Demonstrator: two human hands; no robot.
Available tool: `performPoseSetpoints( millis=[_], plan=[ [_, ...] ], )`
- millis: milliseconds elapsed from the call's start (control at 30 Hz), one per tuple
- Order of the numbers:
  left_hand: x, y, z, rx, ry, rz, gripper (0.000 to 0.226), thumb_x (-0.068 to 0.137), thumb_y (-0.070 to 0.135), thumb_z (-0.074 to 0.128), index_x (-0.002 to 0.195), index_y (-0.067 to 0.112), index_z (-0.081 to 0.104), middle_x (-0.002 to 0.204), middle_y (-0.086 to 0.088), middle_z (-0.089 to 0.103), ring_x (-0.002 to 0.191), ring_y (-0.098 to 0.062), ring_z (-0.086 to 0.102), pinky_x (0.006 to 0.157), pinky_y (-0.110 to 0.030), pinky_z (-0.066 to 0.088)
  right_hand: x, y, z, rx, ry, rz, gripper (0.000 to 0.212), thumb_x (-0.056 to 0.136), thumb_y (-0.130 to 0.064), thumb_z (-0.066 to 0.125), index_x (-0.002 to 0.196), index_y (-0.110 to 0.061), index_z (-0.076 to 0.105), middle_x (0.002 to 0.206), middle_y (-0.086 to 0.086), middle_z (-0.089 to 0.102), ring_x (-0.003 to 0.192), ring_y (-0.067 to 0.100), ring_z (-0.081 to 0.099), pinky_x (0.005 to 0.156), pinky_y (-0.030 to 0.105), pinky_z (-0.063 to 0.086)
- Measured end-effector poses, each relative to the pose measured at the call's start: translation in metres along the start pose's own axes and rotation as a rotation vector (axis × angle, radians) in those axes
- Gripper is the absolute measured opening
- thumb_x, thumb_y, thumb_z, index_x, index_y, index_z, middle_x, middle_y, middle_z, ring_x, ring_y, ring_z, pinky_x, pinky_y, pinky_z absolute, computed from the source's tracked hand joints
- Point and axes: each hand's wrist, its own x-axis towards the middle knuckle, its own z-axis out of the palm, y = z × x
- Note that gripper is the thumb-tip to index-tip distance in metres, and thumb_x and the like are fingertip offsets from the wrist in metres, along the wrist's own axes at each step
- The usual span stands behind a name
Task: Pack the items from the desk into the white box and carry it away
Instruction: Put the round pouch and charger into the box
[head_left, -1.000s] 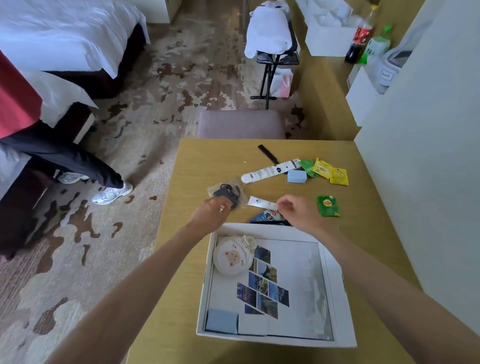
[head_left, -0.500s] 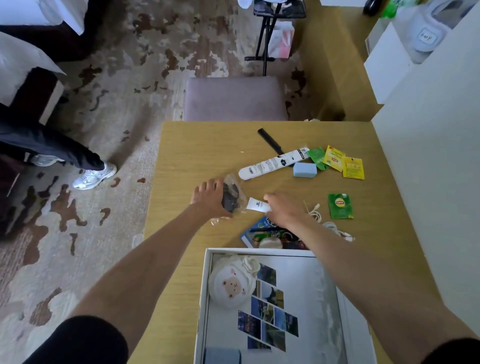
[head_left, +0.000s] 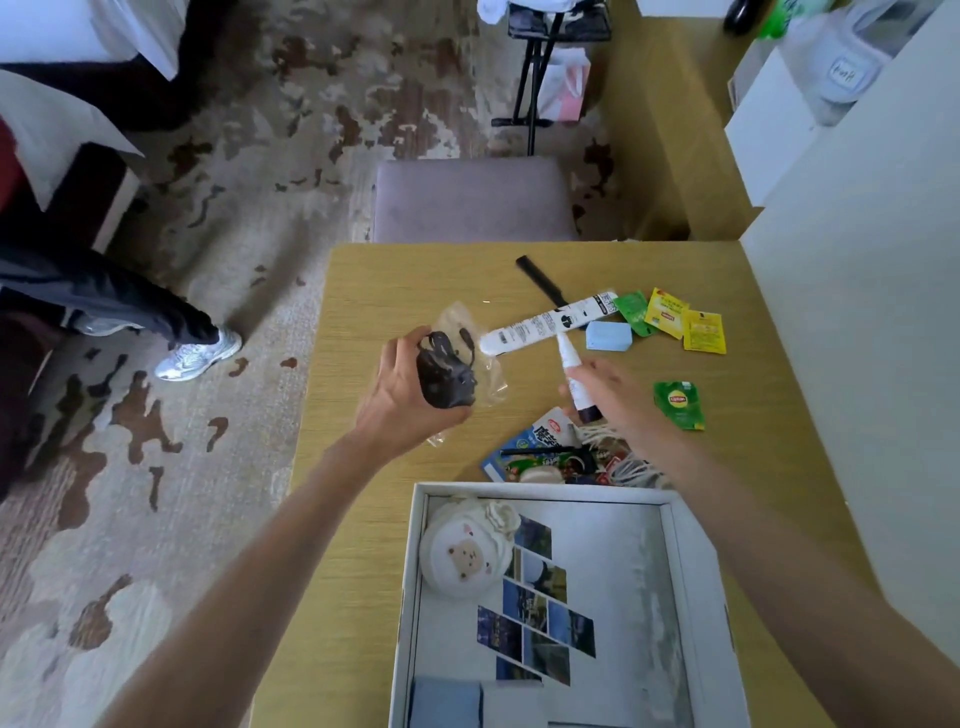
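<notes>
Half a second ago the left hand lay on the clear bag on the desk and the right hand covered the small white tube where it lay. Now both are lifted off the desk (head_left: 363, 493). The left hand (head_left: 408, 389) has its fingers and thumb curled round the clear bag (head_left: 470, 364), which holds a dark corded item. It is up above the desk's left part, beyond the white box (head_left: 411, 597). The right hand (head_left: 613, 397) pinches the small white tube (head_left: 571, 371) between thumb and fingers. The tube is tilted, dark end toward the palm, its tip showing just beside the long white tube (head_left: 545, 325). Everything else on the desk lies as it did.

The green sachet (head_left: 679, 402) right of the right hand reads "Lipton". The two yellow sachets (head_left: 667, 312) carry the same red-and-yellow badge, the words too small to read. The long white tube bears black print I cannot make out. The blue packet (head_left: 524, 449) just beyond the box shows large white Chinese characters, partly hidden by a black pen-like thing and a white cord (head_left: 631, 462).

Near the long tube lie a black comb (head_left: 540, 283), a pale blue block (head_left: 608, 335) and another green sachet (head_left: 634, 312).

The box sits open at the near edge of the desk. Inside are a round white pouch with a bear face (head_left: 465, 558) in the far left corner, a blue item (head_left: 447, 701) in the near left corner, and slanted photo tiles (head_left: 535, 623) printed on its floor.
</notes>
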Motion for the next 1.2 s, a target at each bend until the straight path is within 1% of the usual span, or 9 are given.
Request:
performPoseSetpoints(
  millis=[100, 200, 267, 367, 500, 633, 933, 1100, 1200],
  plan=[
    [-0.032, 0.041, -0.008, 0.002, 0.018, 0.179, 0.101, 0.054, 0.055, 0.076, 0.136, 0.032, 0.023, 0.13, 0.003, 0.037, 0.119, -0.015, 0.044, 0.099, -0.035, 0.044, -0.029, -0.003, -0.015, 0.245, 0.028, 0.09, 0.019, 0.095, -0.024, 0.045, 0.106, -0.016, 0.057, 0.076, 0.002, 0.068, 0.057, 0.009, 0.061, 0.056, 0.027, 0.051],
    [-0.065, 0.071, 0.003, 0.025, -0.128, 0.262, 0.105, 0.056, 0.061, 0.074, 0.139, 0.036, 0.016, 0.132, 0.007, 0.034, 0.117, -0.012, 0.044, 0.094, -0.033, 0.046, -0.061, 0.005, -0.028, 0.396, 0.13, 0.139, 0.019, 0.094, -0.02, 0.042, 0.102, -0.009, 0.055, 0.066, 0.004, 0.063, 0.049, 0.014, 0.053, 0.048, 0.027, 0.043],
    [-0.084, 0.083, 0.02, 0.125, -0.235, 0.346, 0.107, 0.058, 0.064, 0.071, 0.142, 0.037, 0.01, 0.137, 0.009, 0.031, 0.115, -0.011, 0.042, 0.092, -0.031, 0.044, -0.086, 0.016, -0.036, 0.298, 0.169, 0.091, 0.02, 0.095, -0.027, 0.043, 0.092, -0.012, 0.056, 0.067, 0.006, 0.061, 0.05, 0.015, 0.05, 0.048, 0.028, 0.041],
    [-0.104, 0.091, 0.055, 0.339, -0.318, 0.561, 0.107, 0.062, 0.067, 0.065, 0.145, 0.025, 0.013, 0.143, 0.0, 0.032, 0.128, -0.019, 0.038, 0.109, -0.035, 0.036, -0.124, 0.028, -0.049, 0.127, 0.202, 0.017, 0.028, 0.096, -0.042, 0.045, 0.087, -0.017, 0.057, 0.064, -0.004, 0.061, 0.047, 0.009, 0.05, 0.045, 0.022, 0.043],
    [-0.119, 0.094, 0.098, 0.418, -0.371, 0.678, 0.098, 0.061, 0.064, 0.064, 0.141, 0.026, 0.021, 0.143, -0.004, 0.036, 0.122, -0.024, 0.045, 0.103, -0.034, 0.039, -0.165, 0.042, -0.062, -0.054, 0.238, -0.038, 0.025, 0.098, -0.039, 0.046, 0.081, -0.022, 0.053, 0.055, -0.013, 0.054, 0.046, 0.003, 0.045, 0.043, 0.015, 0.038],
    [-0.12, 0.095, 0.133, 0.538, -0.417, 0.657, 0.097, 0.062, 0.06, 0.067, 0.14, 0.022, 0.024, 0.141, -0.008, 0.036, 0.118, -0.028, 0.048, 0.1, -0.036, 0.042, -0.194, 0.062, -0.067, -0.283, 0.25, -0.059, 0.023, 0.097, -0.038, 0.047, 0.077, -0.028, 0.051, 0.066, -0.007, 0.057, 0.056, 0.01, 0.049, 0.052, 0.024, 0.04],
    [-0.126, 0.086, 0.165, 0.689, -0.359, 0.724, 0.081, 0.069, 0.057, 0.064, 0.136, 0.015, 0.046, 0.139, -0.009, 0.045, 0.128, -0.031, 0.041, 0.109, -0.042, 0.037, -0.225, 0.082, -0.085, -0.35, 0.199, -0.098, 0.019, 0.097, -0.037, 0.048, 0.081, -0.027, 0.051, 0.072, -0.004, 0.054, 0.057, 0.006, 0.045, 0.049, 0.017, 0.035],
    [-0.133, 0.085, 0.145, 0.672, -0.403, 0.669, 0.077, 0.083, 0.06, 0.054, 0.145, 0.02, 0.032, 0.154, -0.006, 0.027, 0.143, -0.027, 0.022, 0.117, -0.042, 0.018, -0.229, 0.083, -0.08, -0.484, 0.1, -0.165, 0.019, 0.095, -0.037, 0.053, 0.088, -0.019, 0.057, 0.071, -0.006, 0.055, 0.056, 0.005, 0.044, 0.05, 0.018, 0.033],
    [-0.141, 0.084, 0.112, 0.547, -0.247, 0.646, 0.047, 0.094, 0.035, 0.052, 0.136, 0.014, 0.047, 0.144, -0.01, 0.045, 0.134, -0.028, 0.04, 0.109, -0.047, 0.038, -0.226, 0.079, -0.068, -0.544, 0.004, -0.207, 0.016, 0.092, -0.037, 0.057, 0.103, -0.026, 0.059, 0.081, -0.012, 0.061, 0.062, 0.001, 0.051, 0.052, 0.015, 0.034]
  ],
)
